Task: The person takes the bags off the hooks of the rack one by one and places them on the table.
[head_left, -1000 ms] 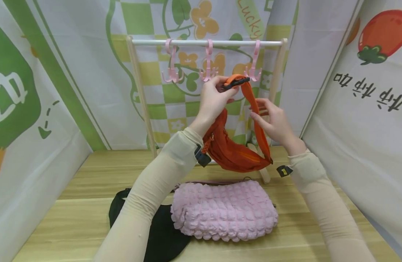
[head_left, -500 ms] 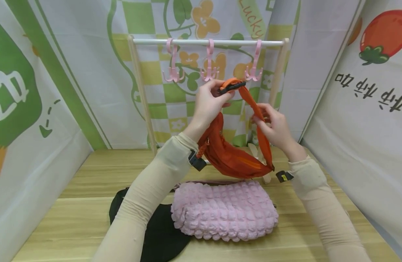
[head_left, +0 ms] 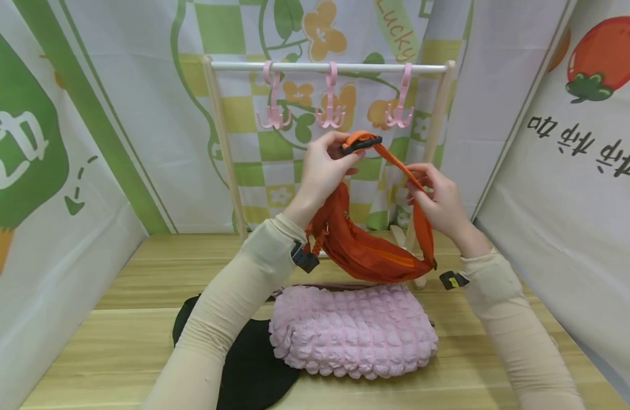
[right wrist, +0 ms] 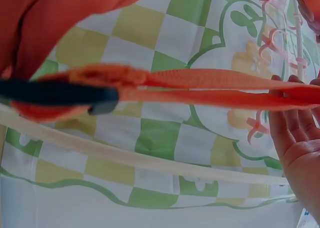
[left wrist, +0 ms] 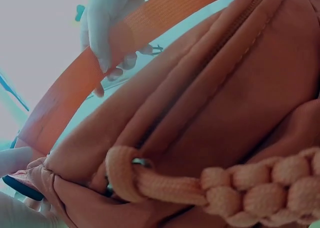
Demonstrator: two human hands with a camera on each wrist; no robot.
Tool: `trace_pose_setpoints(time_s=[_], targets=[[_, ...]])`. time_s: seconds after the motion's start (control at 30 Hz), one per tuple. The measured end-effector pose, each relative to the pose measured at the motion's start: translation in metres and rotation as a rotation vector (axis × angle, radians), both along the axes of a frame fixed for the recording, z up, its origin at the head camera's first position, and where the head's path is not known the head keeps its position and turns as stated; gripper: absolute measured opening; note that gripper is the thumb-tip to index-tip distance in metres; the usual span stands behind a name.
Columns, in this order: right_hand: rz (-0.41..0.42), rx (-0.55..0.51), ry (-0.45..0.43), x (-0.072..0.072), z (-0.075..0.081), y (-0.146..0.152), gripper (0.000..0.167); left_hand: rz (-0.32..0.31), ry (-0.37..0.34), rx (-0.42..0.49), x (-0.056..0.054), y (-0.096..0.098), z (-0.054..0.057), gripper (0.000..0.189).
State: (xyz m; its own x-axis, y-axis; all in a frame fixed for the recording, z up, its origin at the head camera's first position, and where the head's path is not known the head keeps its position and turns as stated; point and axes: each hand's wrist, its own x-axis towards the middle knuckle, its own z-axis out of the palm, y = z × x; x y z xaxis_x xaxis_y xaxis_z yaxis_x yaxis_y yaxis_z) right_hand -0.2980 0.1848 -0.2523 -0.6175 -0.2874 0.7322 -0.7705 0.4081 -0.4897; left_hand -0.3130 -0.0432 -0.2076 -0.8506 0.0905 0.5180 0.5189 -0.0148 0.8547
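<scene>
An orange waist bag [head_left: 363, 253] hangs above the table, held up by both hands. Its orange strap [head_left: 394, 162] arches over the top, with a black buckle [head_left: 362, 144] near the left end. My left hand [head_left: 320, 171] pinches the strap at this buckle. My right hand [head_left: 440, 199] grips the strap farther along on the right, thumb and fingers around the webbing. In the left wrist view a braided orange cord [left wrist: 250, 188] dangles from the bag's zip. A black strap fitting [right wrist: 55, 94] shows at the left of the right wrist view.
Behind the bag stands a rack with a white rail [head_left: 299, 67] and three pink hooks [head_left: 331, 117]. A pink puffy bag [head_left: 353, 333] lies on the wooden table [head_left: 125, 341]. Left of it, a black cloth item [head_left: 258, 364] is partly covered by my left forearm.
Both hands have come down a little with the orange bag. My right hand has shifted right and down along the strap, drawing it outward, and the bag hangs lower.
</scene>
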Motion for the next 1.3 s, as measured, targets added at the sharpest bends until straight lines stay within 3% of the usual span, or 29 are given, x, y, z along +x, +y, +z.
trace_pose_setpoints(time_s=[0.53, 0.9, 1.1, 1.3], targets=[[-0.032, -0.003, -0.007, 0.009, 0.004, 0.015, 0.026, 0.041, 0.057, -0.089, 0.003, -0.006, -0.006, 0.029], [-0.018, -0.027, -0.079, 0.002, -0.002, 0.027, 0.027, 0.055, 0.067, -0.130, 0.001, -0.014, -0.011, 0.030], [0.075, -0.109, -0.163, -0.013, -0.013, 0.043, 0.029, 0.039, 0.074, -0.149, 0.000, -0.018, -0.013, 0.030], [0.201, -0.153, -0.215, -0.015, -0.015, 0.054, 0.030, 0.032, 0.084, -0.151, -0.003, -0.022, -0.016, 0.032]])
